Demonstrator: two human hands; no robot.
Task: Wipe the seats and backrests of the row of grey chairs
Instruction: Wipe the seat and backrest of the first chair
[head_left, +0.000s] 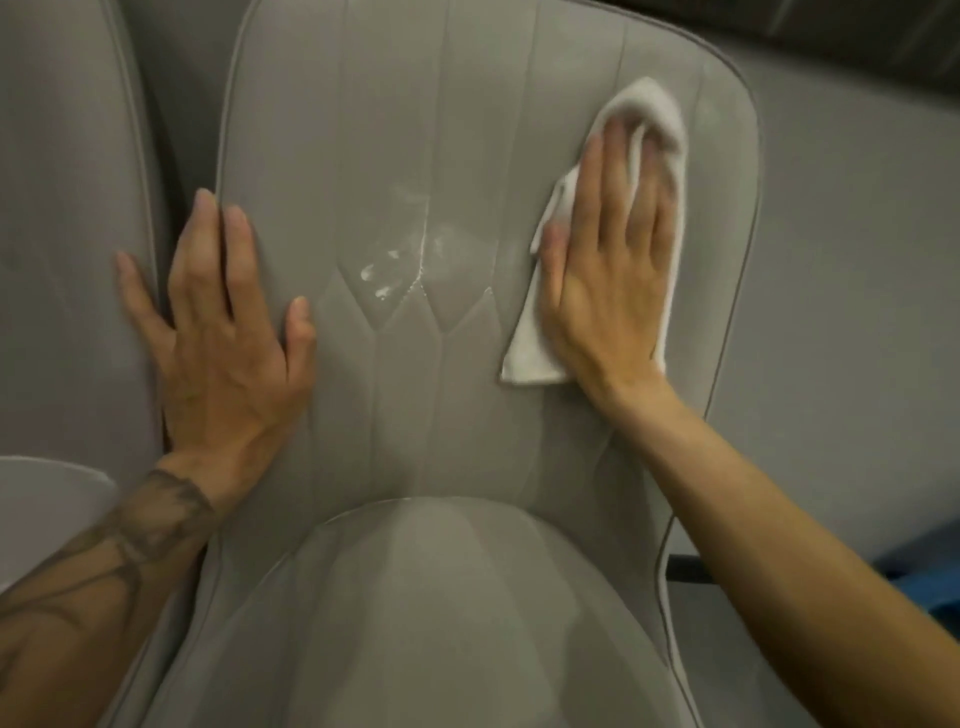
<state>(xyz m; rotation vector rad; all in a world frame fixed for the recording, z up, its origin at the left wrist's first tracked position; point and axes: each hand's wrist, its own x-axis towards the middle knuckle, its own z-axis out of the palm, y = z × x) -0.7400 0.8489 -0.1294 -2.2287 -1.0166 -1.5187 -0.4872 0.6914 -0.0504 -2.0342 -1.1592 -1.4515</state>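
Note:
A grey padded chair fills the view: its stitched backrest (415, 156) above and its seat (431, 597) below. Wet streaks (400, 265) shine near the middle of the backrest. My right hand (608, 270) lies flat with straight fingers on a white cloth (530, 353), pressing it against the backrest's right side. The cloth's top edge folds over my fingertips. My left hand (228, 332) rests flat on the backrest's left edge, fingers spread, holding nothing.
A second grey chair (62, 208) stands close on the left, its backrest nearly touching my left hand, with its seat corner (47, 499) below. A grey wall (857, 260) is behind on the right. A dark bar (685, 569) shows past the chair's right edge.

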